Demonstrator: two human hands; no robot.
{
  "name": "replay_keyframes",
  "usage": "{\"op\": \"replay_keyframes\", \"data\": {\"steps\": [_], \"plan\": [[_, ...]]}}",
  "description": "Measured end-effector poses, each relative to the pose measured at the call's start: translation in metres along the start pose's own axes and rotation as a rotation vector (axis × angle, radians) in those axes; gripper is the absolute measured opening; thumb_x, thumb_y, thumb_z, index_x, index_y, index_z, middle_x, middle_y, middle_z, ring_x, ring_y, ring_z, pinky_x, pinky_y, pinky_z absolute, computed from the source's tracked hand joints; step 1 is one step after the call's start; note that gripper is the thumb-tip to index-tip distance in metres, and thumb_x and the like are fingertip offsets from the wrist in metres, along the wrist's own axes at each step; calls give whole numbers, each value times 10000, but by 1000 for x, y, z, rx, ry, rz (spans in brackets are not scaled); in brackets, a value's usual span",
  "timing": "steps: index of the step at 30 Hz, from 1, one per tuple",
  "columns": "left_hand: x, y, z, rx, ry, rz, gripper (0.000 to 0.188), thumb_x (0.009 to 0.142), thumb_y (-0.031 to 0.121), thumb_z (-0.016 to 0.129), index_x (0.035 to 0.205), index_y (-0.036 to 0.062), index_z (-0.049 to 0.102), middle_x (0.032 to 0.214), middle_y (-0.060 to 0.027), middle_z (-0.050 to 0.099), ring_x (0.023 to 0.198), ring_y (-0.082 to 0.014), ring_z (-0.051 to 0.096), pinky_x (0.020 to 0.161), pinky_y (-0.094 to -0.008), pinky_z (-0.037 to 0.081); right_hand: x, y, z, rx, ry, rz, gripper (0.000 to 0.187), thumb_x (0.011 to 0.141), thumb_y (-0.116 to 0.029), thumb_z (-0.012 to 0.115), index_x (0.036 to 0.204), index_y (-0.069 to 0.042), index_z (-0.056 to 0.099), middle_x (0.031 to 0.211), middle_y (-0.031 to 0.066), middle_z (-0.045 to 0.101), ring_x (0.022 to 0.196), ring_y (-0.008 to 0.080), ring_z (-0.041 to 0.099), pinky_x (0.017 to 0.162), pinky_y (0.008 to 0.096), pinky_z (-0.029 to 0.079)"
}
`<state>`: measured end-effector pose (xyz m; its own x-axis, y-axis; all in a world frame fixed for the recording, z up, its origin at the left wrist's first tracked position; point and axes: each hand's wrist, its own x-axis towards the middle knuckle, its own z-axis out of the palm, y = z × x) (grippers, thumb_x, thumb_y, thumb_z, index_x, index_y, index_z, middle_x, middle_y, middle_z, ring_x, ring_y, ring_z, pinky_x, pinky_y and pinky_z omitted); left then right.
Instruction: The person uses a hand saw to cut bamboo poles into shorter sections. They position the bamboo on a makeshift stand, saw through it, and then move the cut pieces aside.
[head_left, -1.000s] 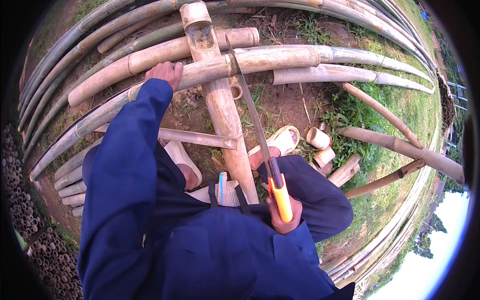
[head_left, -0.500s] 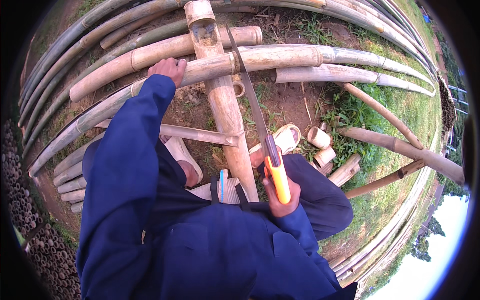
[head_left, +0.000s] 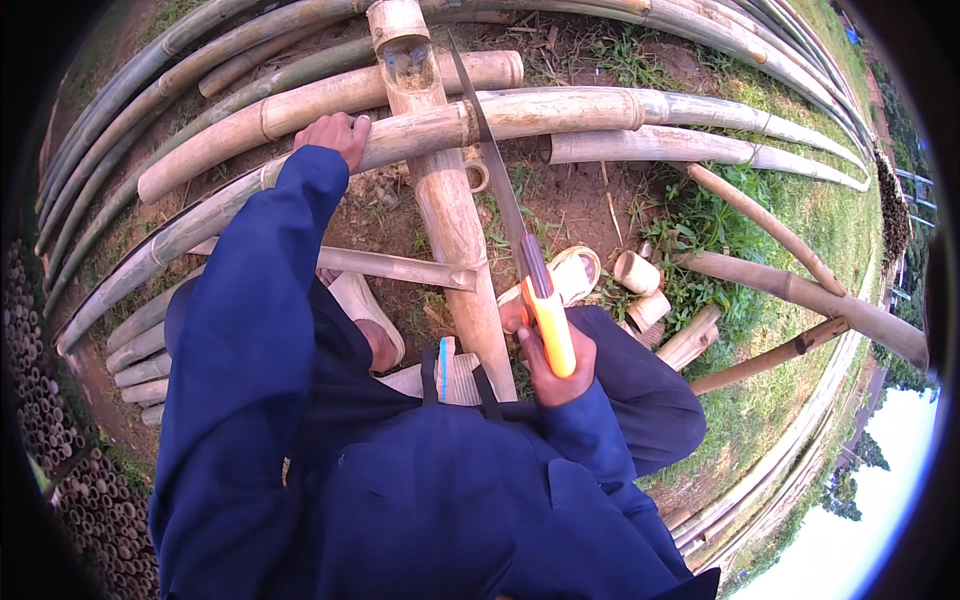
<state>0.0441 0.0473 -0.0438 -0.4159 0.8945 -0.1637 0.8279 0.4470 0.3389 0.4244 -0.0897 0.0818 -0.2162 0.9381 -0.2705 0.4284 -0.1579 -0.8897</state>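
A hand saw with an orange handle [head_left: 553, 330] is held in my right hand [head_left: 562, 372], fingers wrapped round the grip. Its long blade slants up and away, crossing a bamboo pole [head_left: 540, 112] close to a joint. My left hand [head_left: 335, 137] is closed over the same pole, left of the blade. Under that pole runs a thicker bamboo support [head_left: 450, 215], pointing from between my feet to the far side, with a notch cut in its far end. A shorter bamboo length [head_left: 300, 112] lies behind the held pole, across the support.
Long bamboo poles [head_left: 700, 45] curve along the far side. Short cut bamboo pieces [head_left: 637, 272] lie by my right foot. A propped bamboo frame [head_left: 800, 290] stands at the right. Stacked bamboo ends [head_left: 100, 500] fill the lower left. A split bamboo strip [head_left: 400, 267] crosses before my feet.
My right hand and the saw have moved a little forward, away from my body, with the blade sliding across the pole. My left hand keeps its place on the pole.
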Motion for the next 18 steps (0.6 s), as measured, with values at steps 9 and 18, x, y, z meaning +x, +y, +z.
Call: {"op": "replay_keyframes", "data": {"steps": [9,18], "plan": [[-1,12,-1,59,22,26,576,996,473,428,975,14,774,997,-276,725,986,-457,694,964,-513,513,85,10,31,33,44,-140,131,920,-86,723,872,20,662,684,146,652,570,184,587,558,363,458],[-3,0,0,32,0,30,560,996,473,416,994,52,786,1015,-285,721,1008,-447,691,977,-519,504,-56,3,-25,-143,16,-74,341,886,20,698,1226,37,696,975,171,759,876,233,763,819,321,572]]}}
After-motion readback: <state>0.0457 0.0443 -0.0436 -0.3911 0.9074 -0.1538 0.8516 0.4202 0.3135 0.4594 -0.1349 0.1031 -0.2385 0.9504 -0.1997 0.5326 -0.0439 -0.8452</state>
